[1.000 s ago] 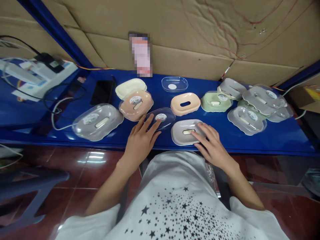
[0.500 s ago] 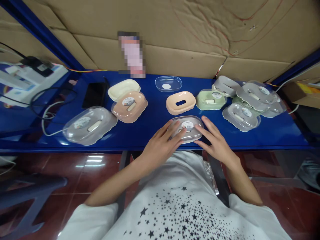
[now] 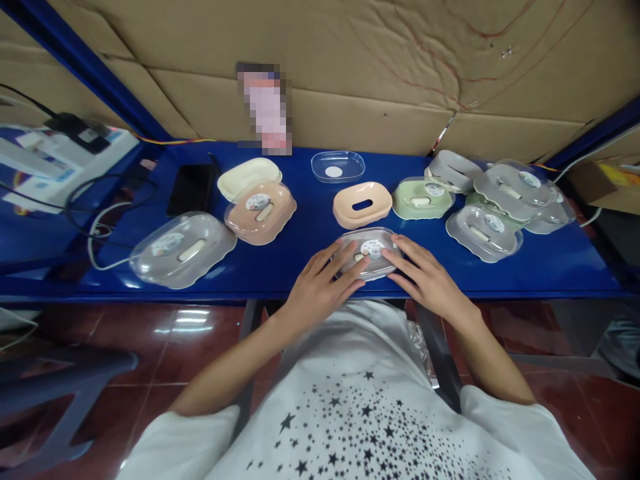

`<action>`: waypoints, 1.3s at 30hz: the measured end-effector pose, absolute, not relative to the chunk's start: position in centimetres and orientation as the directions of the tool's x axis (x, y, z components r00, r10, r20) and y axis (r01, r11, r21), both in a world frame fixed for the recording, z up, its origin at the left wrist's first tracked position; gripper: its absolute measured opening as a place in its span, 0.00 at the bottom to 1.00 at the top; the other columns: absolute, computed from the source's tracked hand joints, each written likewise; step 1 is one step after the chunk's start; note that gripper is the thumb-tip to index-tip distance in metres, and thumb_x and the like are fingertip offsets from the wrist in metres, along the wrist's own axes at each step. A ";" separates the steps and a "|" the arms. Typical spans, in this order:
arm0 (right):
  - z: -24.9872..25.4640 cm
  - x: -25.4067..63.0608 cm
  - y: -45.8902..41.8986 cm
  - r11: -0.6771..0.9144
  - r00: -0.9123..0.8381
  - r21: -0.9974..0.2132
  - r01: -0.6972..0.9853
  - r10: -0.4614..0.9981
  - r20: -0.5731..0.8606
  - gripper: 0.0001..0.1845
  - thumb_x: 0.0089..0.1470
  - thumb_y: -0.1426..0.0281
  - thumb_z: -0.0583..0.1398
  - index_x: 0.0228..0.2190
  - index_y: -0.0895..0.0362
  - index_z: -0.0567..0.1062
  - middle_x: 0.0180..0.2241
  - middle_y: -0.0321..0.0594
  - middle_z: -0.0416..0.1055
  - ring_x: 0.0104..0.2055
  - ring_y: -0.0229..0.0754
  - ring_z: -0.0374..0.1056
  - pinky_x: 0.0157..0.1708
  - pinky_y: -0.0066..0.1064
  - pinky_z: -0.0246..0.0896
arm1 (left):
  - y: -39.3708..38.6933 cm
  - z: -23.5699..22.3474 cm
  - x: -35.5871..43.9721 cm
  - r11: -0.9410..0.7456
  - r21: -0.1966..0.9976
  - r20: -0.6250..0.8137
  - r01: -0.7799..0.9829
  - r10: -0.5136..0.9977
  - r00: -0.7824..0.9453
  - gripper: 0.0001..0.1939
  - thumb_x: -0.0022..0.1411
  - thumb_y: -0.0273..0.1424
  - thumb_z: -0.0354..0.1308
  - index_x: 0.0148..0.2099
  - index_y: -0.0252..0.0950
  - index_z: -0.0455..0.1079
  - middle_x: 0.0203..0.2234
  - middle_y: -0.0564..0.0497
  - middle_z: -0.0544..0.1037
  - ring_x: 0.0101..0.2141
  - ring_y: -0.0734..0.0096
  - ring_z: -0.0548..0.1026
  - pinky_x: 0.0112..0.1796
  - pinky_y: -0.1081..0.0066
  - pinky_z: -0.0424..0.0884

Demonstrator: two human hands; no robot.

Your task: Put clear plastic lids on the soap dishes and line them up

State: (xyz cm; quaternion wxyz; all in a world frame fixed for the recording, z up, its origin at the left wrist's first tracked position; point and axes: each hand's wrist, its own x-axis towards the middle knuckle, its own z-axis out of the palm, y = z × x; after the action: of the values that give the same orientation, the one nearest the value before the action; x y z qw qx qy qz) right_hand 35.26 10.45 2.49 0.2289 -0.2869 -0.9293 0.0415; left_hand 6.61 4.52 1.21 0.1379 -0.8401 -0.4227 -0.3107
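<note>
Close to the table's front edge lies a grey soap box (image 3: 373, 269) under a clear lid with a round white label. My left hand (image 3: 325, 280) has its fingers across the left part of the lid, the thumb by the near side. From the right, my right hand (image 3: 423, 273) holds the box, fingertips on the lid's right end and thumb at the near rim. Just beyond it sits a peach soap dish piece (image 3: 341, 215) with an oval slot. Behind that is a loose clear lid (image 3: 350, 167) bearing a round white sticker.
Left stand a pink lidded box (image 3: 250, 225), a cream dish (image 3: 240, 177), a grey lidded box (image 3: 210, 267) and a black phone (image 3: 190, 190). Right are a green lidded box (image 3: 405, 203) and several grey ones, some stacked (image 3: 493, 190). A cardboard wall (image 3: 350, 120) closes the back.
The grey soap box has shifted slightly left and a little away from me between my hands. My right hand's fingers have moved left along with it.
</note>
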 end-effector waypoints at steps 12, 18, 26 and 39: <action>3.6 32.1 10.1 0.851 -0.787 -0.233 0.471 0.525 0.325 0.37 0.73 0.65 0.60 0.77 0.41 0.55 0.73 0.47 0.62 0.73 0.58 0.64 0.69 0.59 0.68 | 3.1 1.2 4.3 -0.528 0.109 0.638 0.842 0.687 0.348 0.22 0.69 0.37 0.68 0.63 0.45 0.75 0.59 0.43 0.81 0.60 0.50 0.78 0.56 0.54 0.78; 6.7 28.6 14.3 0.895 -0.852 -0.225 0.384 0.438 0.287 0.32 0.76 0.61 0.55 0.75 0.49 0.60 0.73 0.48 0.63 0.75 0.55 0.61 0.72 0.57 0.60 | 0.2 1.0 0.1 -0.383 0.111 0.677 0.917 0.705 0.212 0.30 0.64 0.34 0.72 0.67 0.47 0.72 0.55 0.42 0.80 0.57 0.46 0.78 0.55 0.51 0.77; 9.9 20.6 24.5 0.936 -0.907 -0.125 0.329 0.350 0.233 0.23 0.75 0.67 0.51 0.61 0.57 0.78 0.62 0.49 0.77 0.65 0.57 0.71 0.64 0.53 0.61 | -0.9 0.2 -3.6 -0.172 0.134 0.723 0.976 0.690 0.023 0.28 0.62 0.33 0.73 0.63 0.44 0.72 0.56 0.39 0.77 0.56 0.42 0.77 0.56 0.46 0.75; 7.4 6.1 32.2 0.956 -0.951 -0.020 0.292 0.293 0.094 0.13 0.71 0.70 0.59 0.44 0.60 0.83 0.46 0.45 0.82 0.53 0.50 0.73 0.57 0.45 0.59 | -1.2 -0.9 -3.9 -0.167 0.168 0.742 0.972 0.670 -0.013 0.31 0.64 0.32 0.72 0.67 0.46 0.68 0.58 0.39 0.75 0.59 0.41 0.75 0.57 0.44 0.75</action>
State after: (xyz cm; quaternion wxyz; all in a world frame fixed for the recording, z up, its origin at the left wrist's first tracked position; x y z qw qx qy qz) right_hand 6.12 32.22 7.41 0.0479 -0.1482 -0.9878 0.0031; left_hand -3.94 -1.16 -0.91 0.2069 -0.6713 -0.6113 -0.3646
